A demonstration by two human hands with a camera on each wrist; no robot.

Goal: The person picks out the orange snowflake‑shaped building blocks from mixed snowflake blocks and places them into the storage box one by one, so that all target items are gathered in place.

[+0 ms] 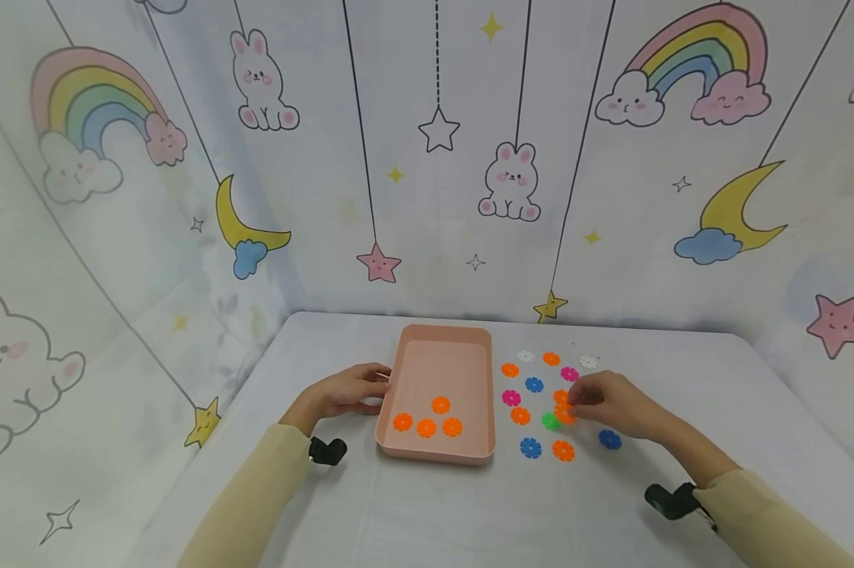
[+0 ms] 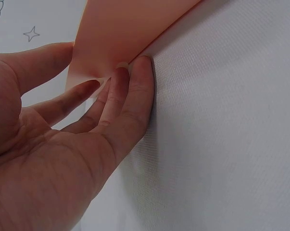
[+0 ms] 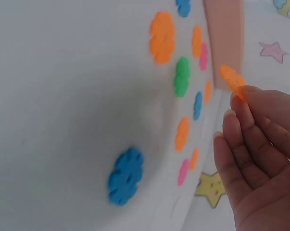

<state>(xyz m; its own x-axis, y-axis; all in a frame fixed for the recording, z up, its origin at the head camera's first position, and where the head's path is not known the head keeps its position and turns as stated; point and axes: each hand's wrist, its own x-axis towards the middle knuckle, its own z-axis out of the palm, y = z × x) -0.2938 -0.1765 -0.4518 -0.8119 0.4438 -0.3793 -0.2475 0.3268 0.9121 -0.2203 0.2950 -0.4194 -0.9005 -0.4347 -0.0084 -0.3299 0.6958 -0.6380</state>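
Note:
A shallow pink tray (image 1: 437,359) holds several orange snowflake discs (image 1: 441,405) near its front end. My left hand (image 1: 349,390) touches the tray's left outer wall; the left wrist view shows its fingertips (image 2: 142,72) against the wall, low by the tablecloth. Between thumb and fingertips my right hand (image 1: 608,404) pinches an orange snowflake disc (image 3: 231,79), raised above the others in the right wrist view. Below that hand, a green disc (image 1: 551,421) lies partly covered in the head view. A blue disc (image 1: 610,439) is just in front of the hand.
Right of the tray, loose discs lie spread on the white tablecloth (image 1: 427,513): orange (image 1: 563,450), blue (image 1: 530,448), pink (image 1: 511,398) and white (image 1: 525,356). Behind the table hangs a printed curtain (image 1: 441,205). Small black devices (image 1: 327,451) sit at both wrists.

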